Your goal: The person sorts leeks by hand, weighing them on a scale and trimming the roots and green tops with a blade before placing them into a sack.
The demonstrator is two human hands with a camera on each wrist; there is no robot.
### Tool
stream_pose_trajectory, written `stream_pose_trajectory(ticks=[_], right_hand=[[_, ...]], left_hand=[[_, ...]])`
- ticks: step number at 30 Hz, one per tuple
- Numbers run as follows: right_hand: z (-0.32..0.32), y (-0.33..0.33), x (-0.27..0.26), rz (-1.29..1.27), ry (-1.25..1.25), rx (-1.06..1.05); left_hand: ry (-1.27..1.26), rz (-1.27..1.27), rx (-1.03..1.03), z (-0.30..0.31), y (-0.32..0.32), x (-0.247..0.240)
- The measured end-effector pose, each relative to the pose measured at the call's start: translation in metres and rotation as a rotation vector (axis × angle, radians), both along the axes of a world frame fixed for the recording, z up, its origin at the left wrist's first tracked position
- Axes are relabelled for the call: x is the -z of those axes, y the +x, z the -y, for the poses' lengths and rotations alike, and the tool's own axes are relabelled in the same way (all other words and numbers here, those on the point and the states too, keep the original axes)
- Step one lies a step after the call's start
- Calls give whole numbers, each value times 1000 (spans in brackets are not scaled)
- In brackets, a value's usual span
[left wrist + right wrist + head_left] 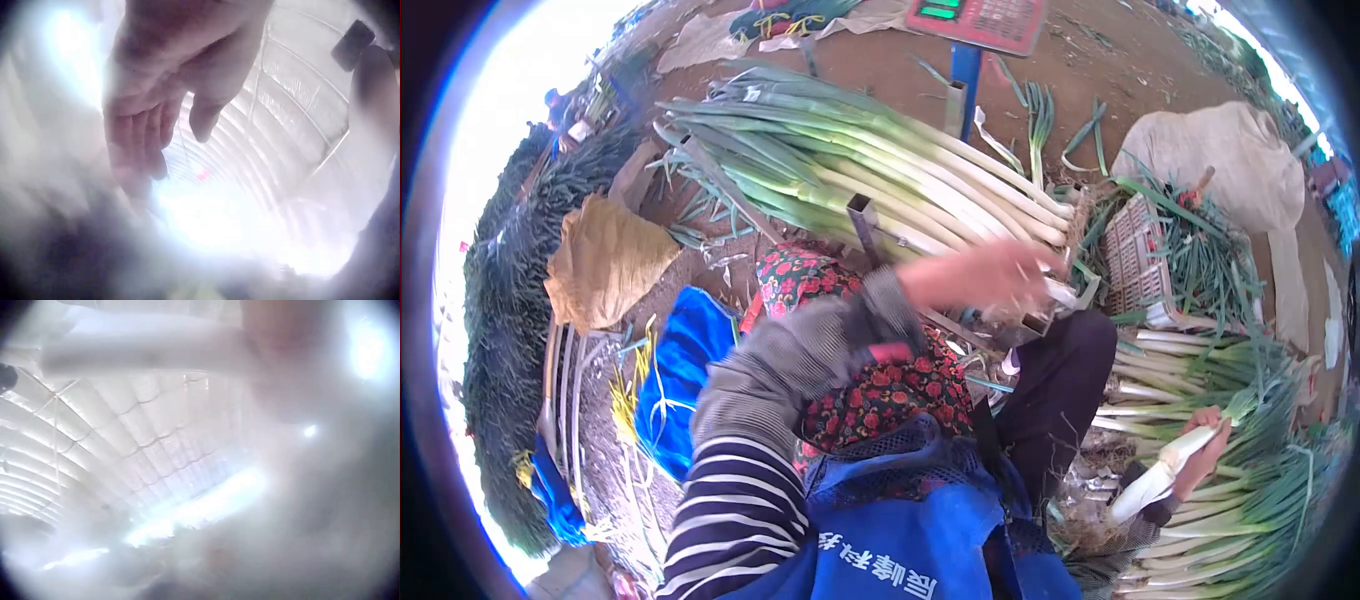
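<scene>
My right hand [1203, 455], low on the right in the head view, grips a thick leek [1152, 485] by its white stalk. Its roots point down toward my knee and its green end lies past my fingers. A blurred pale stalk [150, 347] crosses the top of the right wrist view beside the hand [287, 356]. My left hand [985, 280] is blurred by motion over the root ends of a big pile of leeks [870, 170]. In the left wrist view that hand [169, 87] has its fingers extended, thumb apart, and holds nothing.
Metal posts [863, 225] of a rack flank the pile. Loose leeks [1170, 380] lie on the ground at right, below a plastic crate [1135, 255] with green trimmings. A red scale [985, 22] stands at the back. Blue cloth [685, 385] and a tan sack [600, 265] lie left.
</scene>
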State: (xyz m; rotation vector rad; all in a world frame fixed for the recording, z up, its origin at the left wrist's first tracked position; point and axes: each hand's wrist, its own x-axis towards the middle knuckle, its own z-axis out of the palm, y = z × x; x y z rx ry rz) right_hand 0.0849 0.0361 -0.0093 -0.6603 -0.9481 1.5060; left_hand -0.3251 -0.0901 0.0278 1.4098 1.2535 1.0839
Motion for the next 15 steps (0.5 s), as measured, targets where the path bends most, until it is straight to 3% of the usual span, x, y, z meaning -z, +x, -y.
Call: stream_pose_trajectory(ticks=[2,3,4,6,7,9,12,14,15], right_hand=[[-33,5,-8,20,-6,-164],[-40,-12,-23,-36,-65,-170],[-47,-25,-36,14,-47,-193],[-62,-53,-57,104,-3,-235],[-65,-78,-67,69,2,-138],[-59,-128,-91,245,184,-130],[-64,-188,-124,513,400,-104],[-63,-236,-147,482,527,-103],[-89,-245,-166,280,306,-270]], left_hand=[[209,-518,-244,9,-99,2],[117,-621,-381,20,-137,3],[229,-842,-377,30,-183,17],[54,-1082,-358,46,-242,43],[28,-1092,-389,51,-252,60],[-25,-1110,-444,60,-263,88],[153,-1270,-383,49,-236,107],[302,-1215,-410,30,-227,106],[317,-1208,-435,21,-226,103]])
